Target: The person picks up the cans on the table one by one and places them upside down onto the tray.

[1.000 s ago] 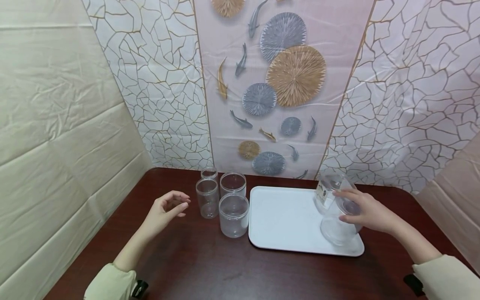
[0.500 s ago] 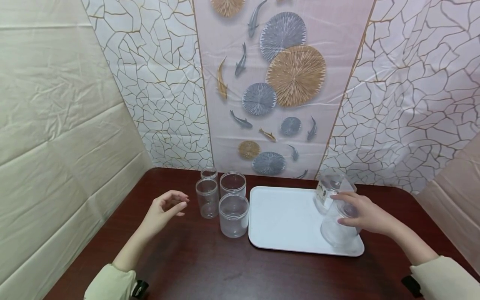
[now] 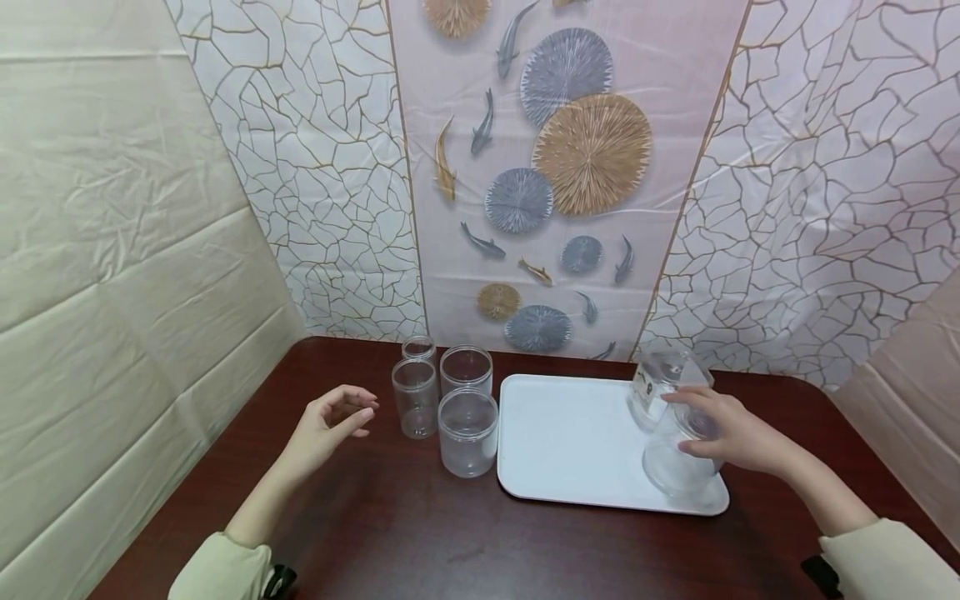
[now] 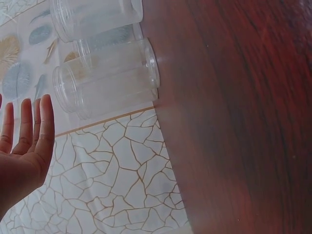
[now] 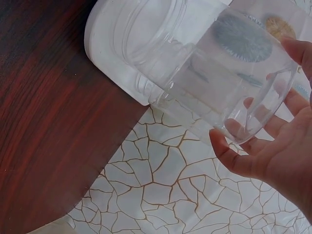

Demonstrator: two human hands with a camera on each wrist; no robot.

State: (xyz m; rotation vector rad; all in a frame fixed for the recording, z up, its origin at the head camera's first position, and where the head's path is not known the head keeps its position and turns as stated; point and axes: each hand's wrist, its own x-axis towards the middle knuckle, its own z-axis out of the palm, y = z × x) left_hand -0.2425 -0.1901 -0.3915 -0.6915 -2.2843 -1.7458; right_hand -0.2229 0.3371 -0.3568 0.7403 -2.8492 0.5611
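Note:
My right hand [image 3: 738, 431] holds a clear plastic jar [image 3: 669, 468], its fingers spread around the jar's upturned base. That jar stands mouth down on the right part of a white tray [image 3: 573, 437]. In the right wrist view the threaded neck of the jar [image 5: 195, 73] meets the tray, and some fingers show through the plastic. Just behind it is another clear jar [image 3: 648, 392] with a label. My left hand [image 3: 322, 429] hovers over the table's left side, fingers loosely bent and holding nothing. Right of it stand several clear open jars [image 3: 468, 446].
The dark red-brown table [image 3: 450, 542] runs back to a patterned cloth wall [image 3: 345, 208]. A beige cloth [image 3: 135, 250] closes off the left side. The tray's left edge lies close to the group of jars.
The jar in my right hand has settled from a slight tilt to upright, mouth down on the tray. My right hand has shifted slightly with it. The left hand stays almost still.

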